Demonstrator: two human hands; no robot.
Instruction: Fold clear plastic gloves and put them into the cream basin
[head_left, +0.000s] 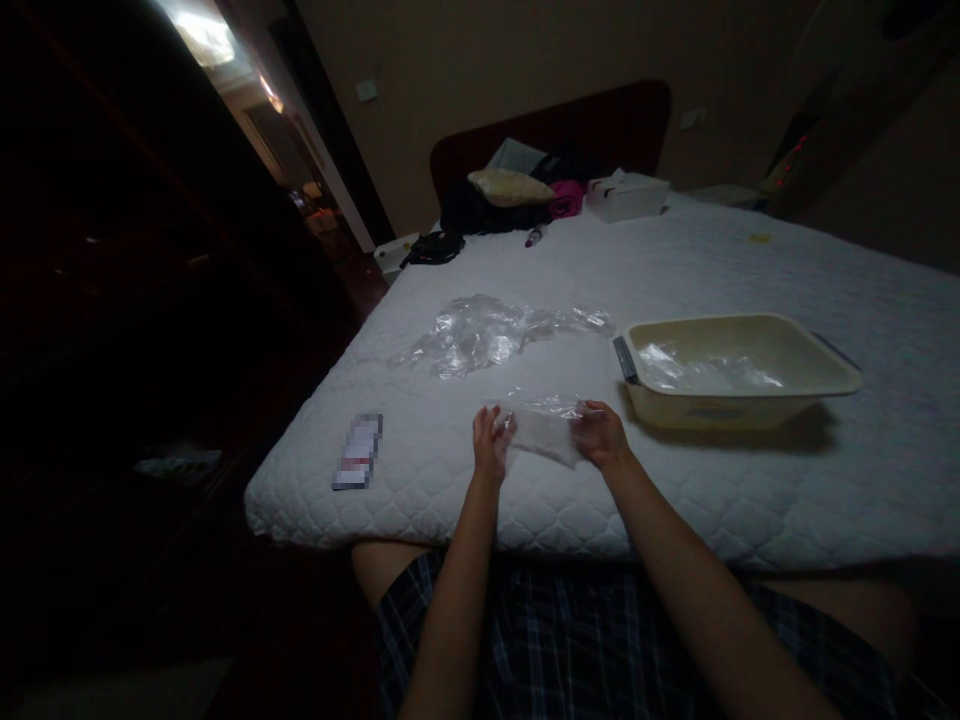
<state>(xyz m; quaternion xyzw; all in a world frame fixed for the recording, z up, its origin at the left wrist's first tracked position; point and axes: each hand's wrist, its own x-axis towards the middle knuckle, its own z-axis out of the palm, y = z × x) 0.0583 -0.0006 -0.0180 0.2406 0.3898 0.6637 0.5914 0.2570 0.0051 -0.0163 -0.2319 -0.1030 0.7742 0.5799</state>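
A clear plastic bag [544, 432] is stretched between my two hands, just above the near part of the white quilted bed. My left hand [492, 440] grips its left end, and my right hand [600, 432] holds the right end with the fingers closed on it. Beyond them lies a loose spread of crumpled clear plastic [484, 335]. To the right stands a cream basin [739, 408] with grey handles and more clear plastic inside.
A blurred-out flat item [360, 452] lies on the bed [420, 490] at the left. Farther back are a black bag [436, 247], dark cloth with a light cushion [510, 187], a pink roll [565, 198] and a white box [627, 197] near the headboard [622, 115].
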